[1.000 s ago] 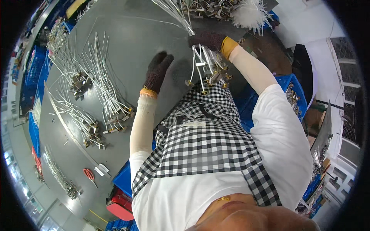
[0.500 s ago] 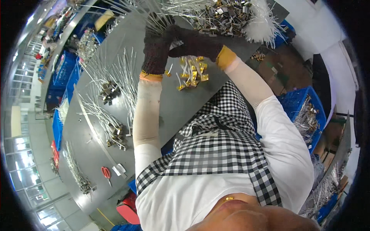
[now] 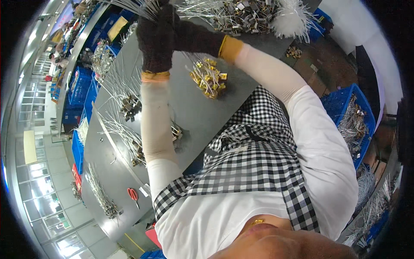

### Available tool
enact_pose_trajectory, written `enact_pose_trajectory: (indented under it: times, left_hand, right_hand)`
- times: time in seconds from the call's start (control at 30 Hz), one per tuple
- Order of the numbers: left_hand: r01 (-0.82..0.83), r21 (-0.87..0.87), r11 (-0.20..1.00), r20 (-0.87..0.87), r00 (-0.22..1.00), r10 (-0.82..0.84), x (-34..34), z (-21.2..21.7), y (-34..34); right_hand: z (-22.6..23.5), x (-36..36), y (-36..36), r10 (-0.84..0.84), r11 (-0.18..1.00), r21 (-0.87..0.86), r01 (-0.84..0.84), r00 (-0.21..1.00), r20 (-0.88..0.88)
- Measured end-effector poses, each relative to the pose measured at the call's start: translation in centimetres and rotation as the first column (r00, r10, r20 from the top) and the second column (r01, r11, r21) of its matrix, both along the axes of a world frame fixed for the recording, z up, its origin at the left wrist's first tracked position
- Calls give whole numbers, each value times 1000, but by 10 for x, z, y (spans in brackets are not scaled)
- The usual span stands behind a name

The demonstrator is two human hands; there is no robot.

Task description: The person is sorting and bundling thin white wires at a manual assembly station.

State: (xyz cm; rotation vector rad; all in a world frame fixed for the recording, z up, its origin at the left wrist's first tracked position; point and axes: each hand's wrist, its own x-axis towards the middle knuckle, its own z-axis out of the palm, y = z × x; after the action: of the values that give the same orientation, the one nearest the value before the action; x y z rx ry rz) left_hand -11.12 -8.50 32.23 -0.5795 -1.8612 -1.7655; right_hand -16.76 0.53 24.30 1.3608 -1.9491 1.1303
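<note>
Both my hands wear dark knitted gloves with yellow cuffs, and they meet at the far side of the grey table (image 3: pixel 185 142). My left hand (image 3: pixel 156 45) is closed around a bundle of thin silvery wires (image 3: pixel 144 7) that fans out beyond it. Against it presses my right hand (image 3: pixel 196 38), also closed at the bundle; its fingertips are largely hidden. Below the right hand, a cluster of yellow metal-tipped wire ends (image 3: pixel 209 80) lies on the table. Wires run from it up under my hands; whether they belong to the held bundle I cannot tell.
Wire bundles with dark metal ends (image 3: pixel 129 105) lie left of my forearm, near red-handled scissors (image 3: pixel 133 196) and a long pale strip (image 3: pixel 114 144). A large pile of metal-ended wires (image 3: pixel 248 17) covers the far right. Blue crates (image 3: pixel 360 125) stand on both sides.
Both my hands have shifted left and farther away with the wires. The yellow-tipped ends have moved slightly left and away. My view has also shifted a little.
</note>
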Motion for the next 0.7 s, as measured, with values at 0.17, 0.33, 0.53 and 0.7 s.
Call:
enact_pose_trajectory:
  times: [0.17,0.33,0.53,0.7]
  left_hand:
    - [155,-151,976,32,988,-152,-2,5,-18]
    - [308,13,951,177,936,-305,-7,17,-28]
    - [-171,-432,886,-257,965,62,2,37,-36]
    - [-218,-331,918,-322,940,107,-6,12,-51]
  right_hand:
    - [31,26,17,126,983,68,-170,897,424]
    - [44,28,10,-32,996,82,-25,783,621]
    - [44,10,3,213,911,-378,-167,974,82]
    - [63,23,6,171,970,-242,-9,734,658]
